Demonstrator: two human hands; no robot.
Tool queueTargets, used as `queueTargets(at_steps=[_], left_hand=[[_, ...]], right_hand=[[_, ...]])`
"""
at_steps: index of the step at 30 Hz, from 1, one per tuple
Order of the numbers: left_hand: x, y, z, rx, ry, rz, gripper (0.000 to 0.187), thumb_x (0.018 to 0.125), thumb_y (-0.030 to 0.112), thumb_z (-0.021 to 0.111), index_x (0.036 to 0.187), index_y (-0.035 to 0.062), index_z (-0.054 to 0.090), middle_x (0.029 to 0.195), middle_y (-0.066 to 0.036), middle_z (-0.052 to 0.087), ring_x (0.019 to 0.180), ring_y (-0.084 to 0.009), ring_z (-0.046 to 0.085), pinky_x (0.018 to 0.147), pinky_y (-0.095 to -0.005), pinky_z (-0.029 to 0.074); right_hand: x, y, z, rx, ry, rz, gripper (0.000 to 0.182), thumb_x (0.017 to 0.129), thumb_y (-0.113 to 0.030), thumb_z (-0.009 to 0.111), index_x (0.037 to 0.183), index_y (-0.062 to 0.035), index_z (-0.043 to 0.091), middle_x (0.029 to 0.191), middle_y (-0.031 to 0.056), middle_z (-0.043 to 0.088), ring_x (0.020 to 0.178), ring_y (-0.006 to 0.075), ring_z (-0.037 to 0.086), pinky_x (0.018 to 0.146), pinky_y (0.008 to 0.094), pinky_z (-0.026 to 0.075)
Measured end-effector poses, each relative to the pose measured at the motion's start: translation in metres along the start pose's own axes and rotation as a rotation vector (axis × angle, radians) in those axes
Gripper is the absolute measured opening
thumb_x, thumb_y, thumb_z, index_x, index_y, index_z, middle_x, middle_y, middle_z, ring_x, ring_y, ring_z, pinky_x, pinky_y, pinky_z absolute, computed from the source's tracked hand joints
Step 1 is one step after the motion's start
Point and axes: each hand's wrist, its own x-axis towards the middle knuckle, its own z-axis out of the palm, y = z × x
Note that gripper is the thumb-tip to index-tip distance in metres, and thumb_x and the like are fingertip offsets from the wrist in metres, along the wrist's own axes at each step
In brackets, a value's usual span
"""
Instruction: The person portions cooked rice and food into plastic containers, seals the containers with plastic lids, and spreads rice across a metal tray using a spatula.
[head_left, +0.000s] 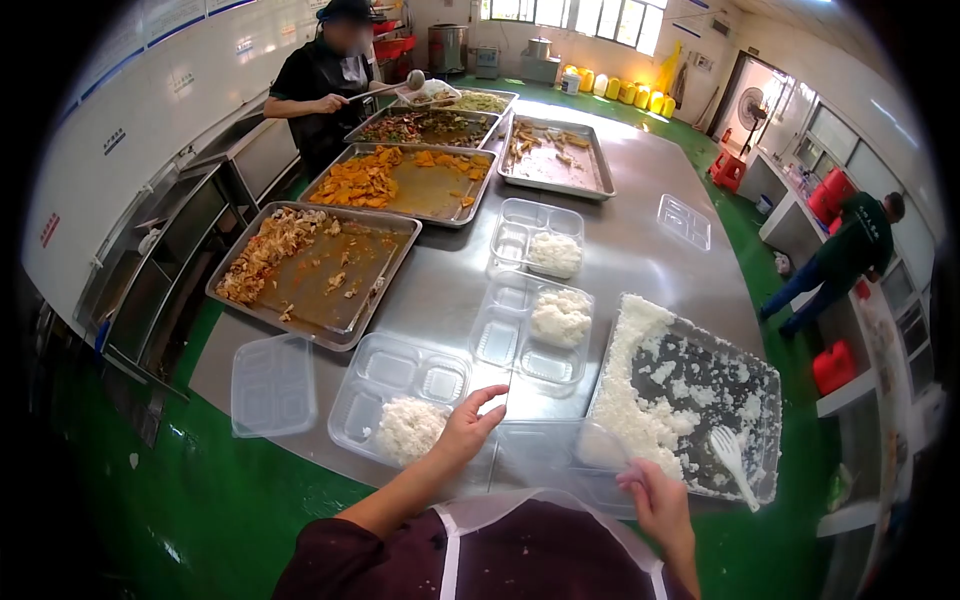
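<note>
My left hand (474,422) is open, its fingers stretched out just right of a clear compartment tray (352,385) with a mound of white rice (410,430) in one compartment. My right hand (655,498) pinches the edge of a clear plastic lid (545,450) close to my apron. Rice shows through the plastic at the lid's far right corner. Farther out stand two more compartment trays, a nearer one (497,335) and a farther one (512,222), each with rice in one section. Right of them sits a large metal rice pan (775,425) with a white serving fork (733,462) in it.
A clear lid (273,385) lies at the table's left edge, another piece (685,222) at far right. Metal pans of food (375,320) line the left side. A co-worker (335,90) holds a ladle (415,80) there. Another person (850,245) stands by the right counter.
</note>
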Motion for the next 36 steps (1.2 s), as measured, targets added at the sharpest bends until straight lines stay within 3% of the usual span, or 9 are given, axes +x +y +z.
queueTargets(at_steps=[6, 9, 12, 15, 18, 21, 24, 36], left_hand=[[-0.001, -0.006, 0.005, -0.016, -0.174, -0.090, 0.034, 0.086, 0.022, 0.055, 0.116, 0.0050, 0.053, 0.110, -0.003, 0.055, 0.104, -0.0109, 0.047, 0.090, -0.0240, 0.034], [-0.002, 0.000, 0.004, 0.226, -0.159, 0.037, 0.030, 0.084, 0.021, 0.058, 0.110, 0.0068, 0.057, 0.108, -0.001, 0.057, 0.100, -0.0095, 0.048, 0.086, -0.0225, 0.036], [0.001, -0.011, 0.002, 0.274, -0.151, 0.078, 0.025, 0.083, 0.018, 0.059, 0.106, 0.0067, 0.060, 0.106, -0.001, 0.058, 0.095, -0.0082, 0.050, 0.082, -0.0216, 0.038], [0.001, -0.015, 0.003, 0.204, -0.071, 0.064, 0.019, 0.082, 0.015, 0.059, 0.098, 0.0058, 0.062, 0.094, -0.005, 0.061, 0.089, -0.0142, 0.056, 0.078, -0.0265, 0.043], [0.002, -0.017, 0.002, 0.220, -0.043, 0.009, 0.021, 0.082, 0.016, 0.058, 0.099, 0.0057, 0.061, 0.095, -0.006, 0.061, 0.088, -0.0156, 0.057, 0.077, -0.0277, 0.044], [0.004, -0.018, 0.002, 0.286, -0.026, 0.054, 0.022, 0.083, 0.012, 0.056, 0.103, 0.0027, 0.060, 0.095, -0.002, 0.060, 0.075, -0.0056, 0.051, 0.067, -0.0191, 0.042], [0.003, -0.018, 0.001, 0.314, -0.030, 0.018, 0.024, 0.083, 0.013, 0.056, 0.105, 0.0031, 0.059, 0.094, -0.001, 0.061, 0.072, -0.0055, 0.050, 0.067, -0.0198, 0.042], [0.004, -0.021, 0.001, 0.349, -0.014, 0.074, 0.027, 0.083, 0.016, 0.057, 0.107, 0.0034, 0.058, 0.094, -0.003, 0.061, 0.082, -0.0080, 0.051, 0.073, -0.0237, 0.042]], right_hand=[[0.004, 0.001, 0.000, 0.001, -0.005, 0.003, 0.028, 0.078, 0.002, 0.052, 0.105, -0.0025, 0.052, 0.080, 0.0104, 0.065, 0.070, 0.0225, 0.065, 0.060, 0.0298, 0.051], [0.004, 0.002, 0.001, 0.017, 0.007, 0.020, 0.028, 0.077, 0.001, 0.053, 0.105, -0.0034, 0.053, 0.079, 0.0109, 0.065, 0.070, 0.0228, 0.065, 0.060, 0.0302, 0.051], [0.005, -0.003, -0.003, 0.018, -0.018, 0.049, 0.027, 0.077, -0.001, 0.054, 0.103, -0.0045, 0.055, 0.079, 0.0112, 0.065, 0.069, 0.0229, 0.065, 0.060, 0.0303, 0.050], [0.004, -0.008, -0.013, -0.074, -0.038, 0.076, 0.025, 0.077, -0.002, 0.054, 0.102, -0.0054, 0.057, 0.078, 0.0112, 0.065, 0.068, 0.0232, 0.065, 0.060, 0.0293, 0.050], [-0.002, 0.011, -0.011, -0.069, -0.076, 0.082, 0.024, 0.077, -0.002, 0.054, 0.101, -0.0040, 0.057, 0.078, 0.0111, 0.065, 0.068, 0.0220, 0.065, 0.059, 0.0279, 0.049], [-0.004, 0.015, -0.005, 0.048, -0.090, 0.145, 0.021, 0.080, 0.000, 0.050, 0.102, 0.0026, 0.053, 0.080, 0.0123, 0.065, 0.070, 0.0169, 0.063, 0.062, 0.0249, 0.047], [-0.003, 0.014, -0.002, 0.071, -0.087, 0.153, 0.021, 0.082, 0.001, 0.049, 0.102, 0.0030, 0.053, 0.080, 0.0124, 0.064, 0.070, 0.0156, 0.062, 0.062, 0.0249, 0.047], [-0.002, 0.011, 0.005, 0.145, -0.067, 0.191, 0.019, 0.084, 0.000, 0.046, 0.102, 0.0027, 0.051, 0.081, 0.0124, 0.064, 0.071, 0.0155, 0.062, 0.065, 0.0255, 0.047]])
